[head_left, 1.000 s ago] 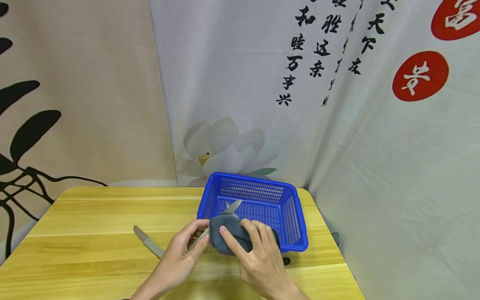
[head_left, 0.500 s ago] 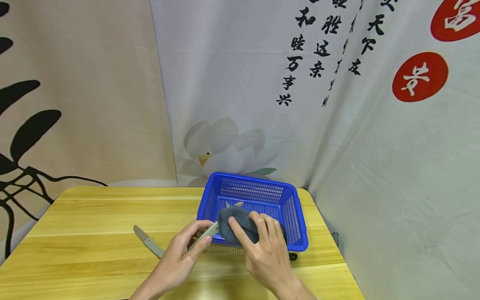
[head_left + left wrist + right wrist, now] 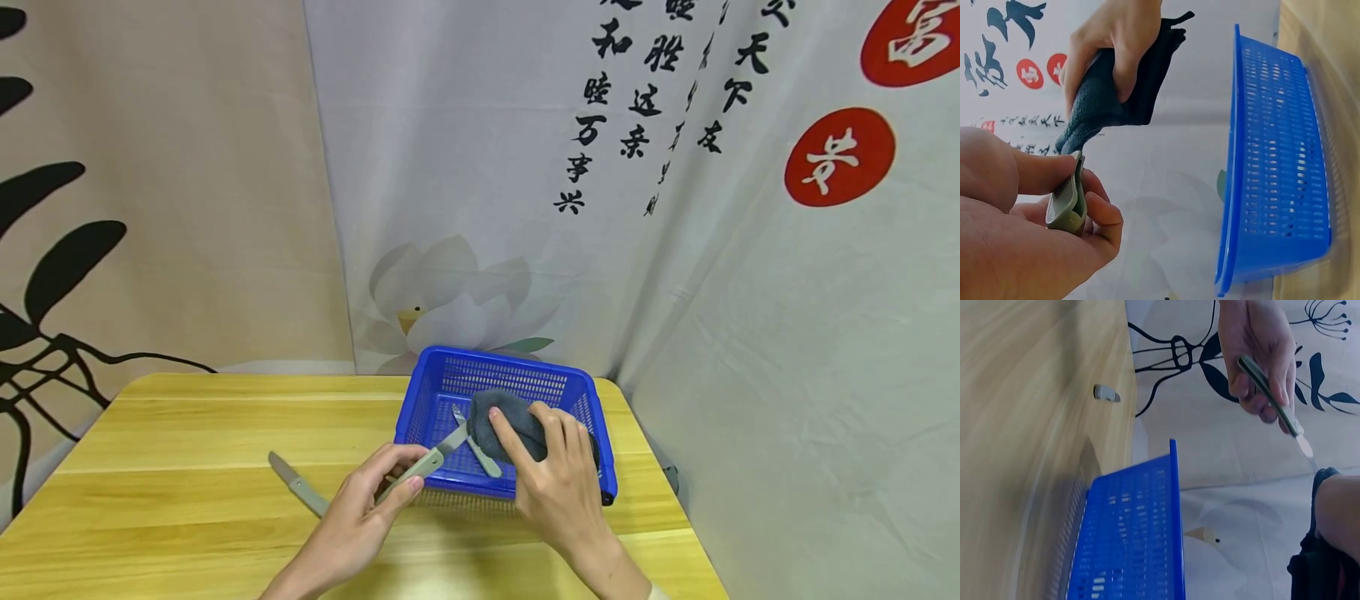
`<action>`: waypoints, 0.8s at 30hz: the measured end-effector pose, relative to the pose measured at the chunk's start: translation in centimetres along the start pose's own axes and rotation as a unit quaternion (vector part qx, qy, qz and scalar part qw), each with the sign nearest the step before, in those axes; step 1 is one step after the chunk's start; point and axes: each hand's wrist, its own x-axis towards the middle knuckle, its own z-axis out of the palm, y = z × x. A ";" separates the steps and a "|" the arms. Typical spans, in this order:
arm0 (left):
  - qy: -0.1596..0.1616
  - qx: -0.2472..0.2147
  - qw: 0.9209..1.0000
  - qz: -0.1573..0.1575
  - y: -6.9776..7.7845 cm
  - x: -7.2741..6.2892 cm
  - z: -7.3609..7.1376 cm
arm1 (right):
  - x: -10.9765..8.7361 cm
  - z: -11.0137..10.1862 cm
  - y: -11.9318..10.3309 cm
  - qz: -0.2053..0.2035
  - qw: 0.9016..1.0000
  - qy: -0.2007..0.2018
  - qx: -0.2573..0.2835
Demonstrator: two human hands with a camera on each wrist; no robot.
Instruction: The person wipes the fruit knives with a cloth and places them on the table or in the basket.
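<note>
My left hand [image 3: 363, 508] grips the grey-green handle of a folding knife [image 3: 420, 473] with its blade out, pointing up and right. The handle's open slot faces the camera in the left wrist view. My right hand [image 3: 558, 492] holds a bunched dark grey cloth [image 3: 504, 423] at the blade's tip, index finger along its top. The bare part of the blade shows between handle and cloth; the tip is hidden. Both hands are over the near side of the blue basket [image 3: 498, 357]. Inside it lies another knife [image 3: 486, 460], partly covered by the cloth in the head view.
A similar knife [image 3: 300, 487] lies on the wooden table [image 3: 187, 517] left of the basket, its handle end hidden behind my left hand. Printed fabric curtains [image 3: 480, 167] hang close behind and to the right of the table.
My right hand has slid the cloth up and right along the blade, baring much of it and the knife in the basket. My left hand has stayed nearly still.
</note>
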 end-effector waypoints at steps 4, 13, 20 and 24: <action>-0.004 0.002 1.000 0.000 0.0 -0.1 0.0 | 0.0 0.0 1.1 0.016 1.000 0.004 0.004; 0.006 -0.013 1.000 -0.026 0.2 0.0 0.2 | -0.3 -0.5 2.7 0.066 0.997 0.020 0.023; 0.033 -0.010 0.999 -0.035 0.2 0.0 0.4 | -0.1 -0.9 0.5 0.023 0.997 0.041 0.054; 0.037 -0.006 0.999 -0.037 0.2 0.2 0.5 | -0.1 -1.1 -1.5 -0.016 0.998 0.023 0.057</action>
